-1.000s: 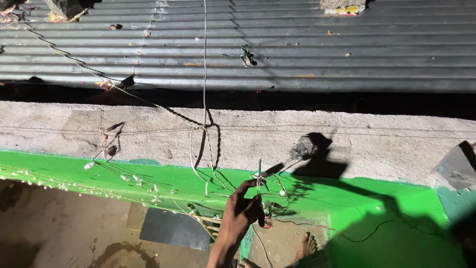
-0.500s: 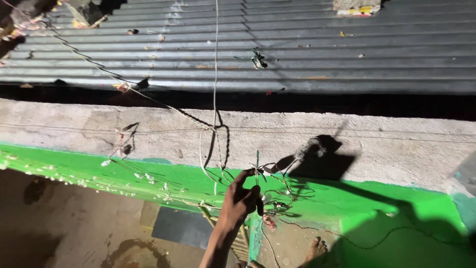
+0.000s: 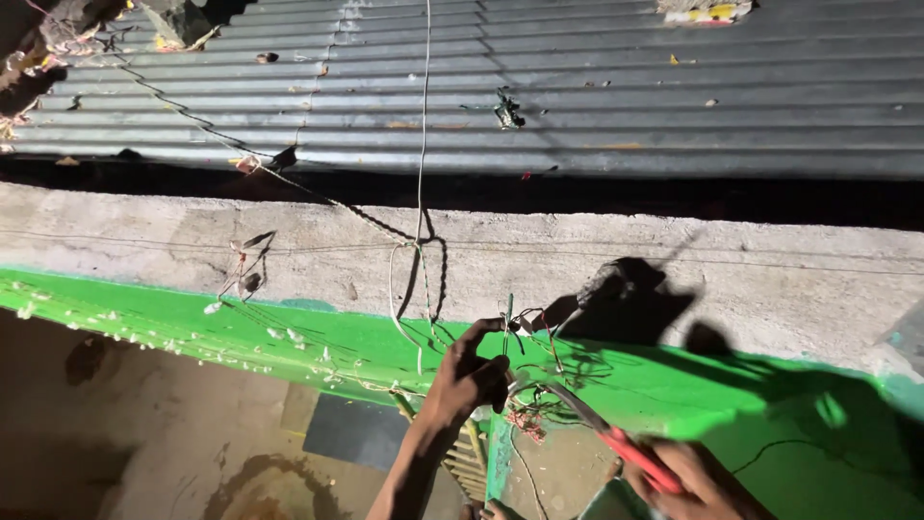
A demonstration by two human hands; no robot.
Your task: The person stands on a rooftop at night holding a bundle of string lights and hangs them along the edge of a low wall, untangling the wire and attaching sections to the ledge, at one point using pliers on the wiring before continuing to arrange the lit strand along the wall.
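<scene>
My left hand (image 3: 469, 377) reaches up from below and pinches a tangle of thin wires (image 3: 531, 337) against the green painted band (image 3: 318, 337) of a wall. My right hand (image 3: 698, 484) sits at the bottom right, closed on red-handled pliers (image 3: 630, 455). The pliers' dark jaws point up-left and end right beside my left fingers and the wire tangle. A white cable (image 3: 422, 144) hangs down from above to the tangle.
A rough concrete ledge (image 3: 751, 279) runs across above the green band, with a corrugated metal roof (image 3: 626, 96) beyond it. A string of small lights (image 3: 241, 349) trails along the green band. Far below lie a dark mat (image 3: 351, 431) and a slatted object (image 3: 470, 464).
My right hand with the red-handled pliers has come into view at the bottom right. My left hand has risen slightly and closed on the wire tangle.
</scene>
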